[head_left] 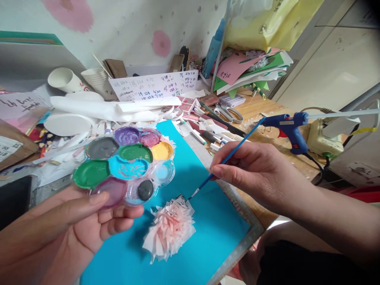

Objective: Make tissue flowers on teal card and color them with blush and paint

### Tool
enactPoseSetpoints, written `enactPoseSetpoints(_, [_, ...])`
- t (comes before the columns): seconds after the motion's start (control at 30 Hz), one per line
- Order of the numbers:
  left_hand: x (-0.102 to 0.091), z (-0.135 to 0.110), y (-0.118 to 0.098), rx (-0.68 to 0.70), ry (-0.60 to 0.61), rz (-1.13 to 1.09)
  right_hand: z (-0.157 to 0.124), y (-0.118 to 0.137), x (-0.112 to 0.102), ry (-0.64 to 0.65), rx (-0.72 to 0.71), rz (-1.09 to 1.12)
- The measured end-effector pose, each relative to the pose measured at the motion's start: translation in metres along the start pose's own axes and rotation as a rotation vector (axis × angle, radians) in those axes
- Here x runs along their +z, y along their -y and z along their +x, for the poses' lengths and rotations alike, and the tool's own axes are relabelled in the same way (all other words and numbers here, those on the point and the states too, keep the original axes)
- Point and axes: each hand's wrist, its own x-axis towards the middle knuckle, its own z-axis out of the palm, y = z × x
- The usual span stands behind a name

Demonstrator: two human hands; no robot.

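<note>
My left hand [86, 221] holds a clear plastic paint palette [102, 148] from below, its thumb over the front rim. The wells carry purple, grey, green, blue, yellow and black paint. Between thumb and fingers, my right hand [252, 170] pinches a thin blue paintbrush [234, 152]. The brush tip reaches the upper right edge of a pink tissue-paper flower [172, 229], where dark marks show. That flower lies on a bright blue sheet [219, 233], below and to the right of the palette.
A blue hot glue gun [286, 124] stands at the right, near a power adapter [326, 136]. Scissors [228, 114] and several markers [213, 136] lie behind the blue sheet. Paper cups [63, 81], white paper rolls [109, 109] and a handwritten card [154, 85] line the back.
</note>
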Motion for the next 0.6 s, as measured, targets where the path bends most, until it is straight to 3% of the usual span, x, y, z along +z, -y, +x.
enactPoseSetpoints(0.13, [0.0019, -0.0004, 0.0002, 0.142, -0.045, 0.105, 0.0003, -0.0006, 0.0003, 0.001, 0.006, -0.006])
enactPoseSetpoints(0.6, [-0.0005, -0.0046, -0.0006, 0.227, 0.008, 0.186, 0.0006, 0.0041, 0.0016, 0.051, 0.062, -0.049])
